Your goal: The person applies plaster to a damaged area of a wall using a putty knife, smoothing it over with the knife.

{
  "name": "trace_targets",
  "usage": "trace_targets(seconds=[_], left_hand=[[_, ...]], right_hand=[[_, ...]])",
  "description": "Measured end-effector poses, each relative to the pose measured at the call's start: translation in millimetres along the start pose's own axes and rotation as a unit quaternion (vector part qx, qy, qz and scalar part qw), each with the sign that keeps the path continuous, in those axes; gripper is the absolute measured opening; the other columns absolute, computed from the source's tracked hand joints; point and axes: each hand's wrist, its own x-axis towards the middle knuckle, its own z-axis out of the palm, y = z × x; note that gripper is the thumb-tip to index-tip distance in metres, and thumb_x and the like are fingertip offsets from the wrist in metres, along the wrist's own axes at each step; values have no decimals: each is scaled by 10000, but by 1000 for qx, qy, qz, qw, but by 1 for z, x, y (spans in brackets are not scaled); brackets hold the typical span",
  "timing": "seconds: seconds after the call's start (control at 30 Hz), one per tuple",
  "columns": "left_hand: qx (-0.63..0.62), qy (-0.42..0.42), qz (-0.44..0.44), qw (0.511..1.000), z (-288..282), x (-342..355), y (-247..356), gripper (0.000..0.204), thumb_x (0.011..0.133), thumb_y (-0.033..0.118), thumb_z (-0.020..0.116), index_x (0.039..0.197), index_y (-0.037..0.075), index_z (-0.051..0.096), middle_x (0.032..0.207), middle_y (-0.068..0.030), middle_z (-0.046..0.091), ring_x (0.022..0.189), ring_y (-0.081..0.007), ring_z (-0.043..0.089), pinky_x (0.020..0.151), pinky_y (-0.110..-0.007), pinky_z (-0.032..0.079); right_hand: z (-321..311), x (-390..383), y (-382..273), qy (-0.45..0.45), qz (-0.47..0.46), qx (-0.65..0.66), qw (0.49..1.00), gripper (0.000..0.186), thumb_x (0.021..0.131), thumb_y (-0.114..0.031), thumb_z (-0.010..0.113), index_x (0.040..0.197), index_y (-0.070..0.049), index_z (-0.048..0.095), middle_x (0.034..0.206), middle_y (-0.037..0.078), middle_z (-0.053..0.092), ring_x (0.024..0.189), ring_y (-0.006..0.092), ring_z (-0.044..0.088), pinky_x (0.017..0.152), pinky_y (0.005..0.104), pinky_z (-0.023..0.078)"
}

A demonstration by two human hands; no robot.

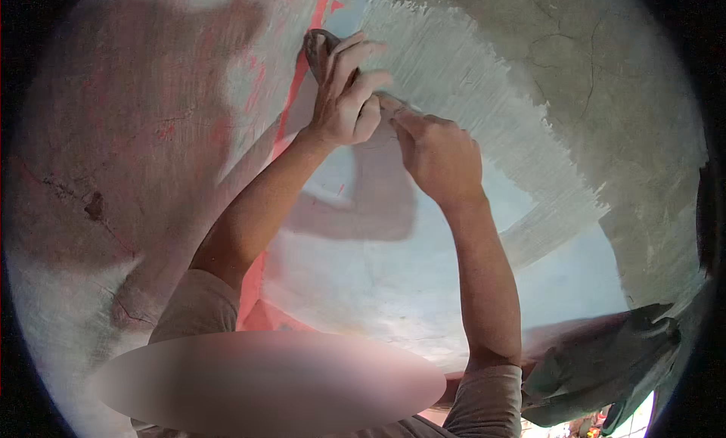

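Observation:
Both my hands are raised in front of a painted wall (pixel 355 275). My left hand (pixel 344 97) has its fingers curled and partly apart, blurred at the tips. A dark rounded thing (pixel 319 48) sits against its upper left side and appears held there; its kind does not show. Just to the right, my right hand (pixel 445 158) is closed with its thumb and index finger pinched toward the left hand's fingertips. Something small and thin (pixel 389 101) may lie in that pinch, but I cannot make it out.
A red stripe (pixel 293 97) runs down the wall left of my hands. Pale brushed paint (pixel 469 67) borders bare grey plaster (pixel 643 97) on the right. Dark cloth (pixel 605 355) hangs at lower right. Cracks and a dark chip (pixel 94 206) mark the left side.

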Motion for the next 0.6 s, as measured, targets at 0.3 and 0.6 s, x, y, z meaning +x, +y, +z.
trace_targets(seconds=[0.3, 0.6], left_hand=[[-61, -73, -160, 983, 6, -7, 62, 675, 902, 240, 752, 1548, 109, 608, 1801, -266, 250, 1640, -534, 259, 1283, -777, 165], [-62, -24, -145, 987, 16, -6, 58, 550, 814, 217, 775, 1361, 190, 729, 1753, -211, 386, 1576, -546, 383, 1244, -771, 272]], right_hand=[[-10, -56, 17, 61, -24, 110, 992, 344, 1013, -90, 694, 1332, -193, 772, 807, 174, 693, 699, 401, 695, 613, 524, 540], [-23, -59, 1, 24, 15, 45, 999, 499, 1005, -87, 709, 1478, -243, 726, 791, 139, 669, 655, 360, 703, 595, 500, 576]])
